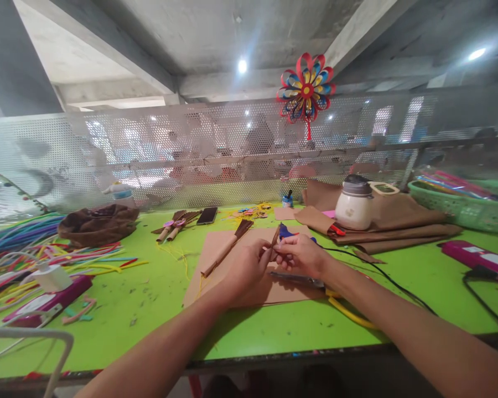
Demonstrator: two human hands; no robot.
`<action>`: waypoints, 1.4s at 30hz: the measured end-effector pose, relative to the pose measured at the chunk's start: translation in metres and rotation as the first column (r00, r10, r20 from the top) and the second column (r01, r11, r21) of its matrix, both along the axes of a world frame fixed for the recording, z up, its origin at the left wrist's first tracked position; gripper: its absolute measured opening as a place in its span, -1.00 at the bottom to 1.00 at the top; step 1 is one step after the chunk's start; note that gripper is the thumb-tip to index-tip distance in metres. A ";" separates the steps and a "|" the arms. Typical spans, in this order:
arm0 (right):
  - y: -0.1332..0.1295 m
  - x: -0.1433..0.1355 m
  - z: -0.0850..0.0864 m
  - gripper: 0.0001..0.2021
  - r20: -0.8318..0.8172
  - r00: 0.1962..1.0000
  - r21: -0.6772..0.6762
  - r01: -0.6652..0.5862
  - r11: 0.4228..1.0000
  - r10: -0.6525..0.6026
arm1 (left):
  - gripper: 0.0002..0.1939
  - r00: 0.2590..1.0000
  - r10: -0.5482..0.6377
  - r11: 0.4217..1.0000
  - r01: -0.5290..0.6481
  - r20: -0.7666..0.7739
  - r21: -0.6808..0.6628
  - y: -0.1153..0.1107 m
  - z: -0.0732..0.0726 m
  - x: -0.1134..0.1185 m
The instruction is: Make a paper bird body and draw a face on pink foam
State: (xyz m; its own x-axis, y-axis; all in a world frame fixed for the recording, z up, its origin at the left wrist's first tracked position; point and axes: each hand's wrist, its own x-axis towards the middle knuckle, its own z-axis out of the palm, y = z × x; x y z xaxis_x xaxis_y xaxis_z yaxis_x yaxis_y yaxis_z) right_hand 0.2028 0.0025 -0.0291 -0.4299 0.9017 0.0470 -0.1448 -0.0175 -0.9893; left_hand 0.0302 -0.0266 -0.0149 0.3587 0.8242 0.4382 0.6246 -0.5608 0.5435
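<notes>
My left hand (pixel 249 268) is closed, its fingers pinching a narrow brown paper piece (pixel 275 237) that points upward. My right hand (pixel 302 254) meets it from the other side, thumb and fingertips pressed together at the lower part of that paper. Just behind the hands lies a blue glue gun (pixel 285 231), partly covered by my right hand. Left of them, a rolled brown paper stick with a fringed end (pixel 224 253) rests on a brown cardboard sheet (pixel 209 239). A metal-bladed tool (pixel 296 278) lies below my right hand, its far end hidden by my forearm.
Two more fringed paper sticks (pixel 172 226) and a phone (pixel 207 215) lie behind. Coloured pipe cleaners (pixel 20 237) and a purple power strip (pixel 45 301) fill the left. A white jar (pixel 354 204), folded brown paper (pixel 406 218) and a green basket (pixel 473 207) stand right; a black cord (pixel 382 271) crosses there.
</notes>
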 end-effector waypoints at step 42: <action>-0.001 0.002 0.011 -0.63 0.058 0.996 0.311 0.041 0.949 -0.063 | -0.78 0.838 -0.189 0.882 0.374 0.512 -0.286 0.004 -0.001 0.004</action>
State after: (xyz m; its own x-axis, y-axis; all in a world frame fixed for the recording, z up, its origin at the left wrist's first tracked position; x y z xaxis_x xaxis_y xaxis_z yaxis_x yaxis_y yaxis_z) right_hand 0.2050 0.0010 -0.0184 -0.3944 0.8685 0.3001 -0.0713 0.2967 -0.9523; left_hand 0.0344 -0.0223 -0.0163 0.4344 0.8483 0.3026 0.0973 -0.3783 0.9206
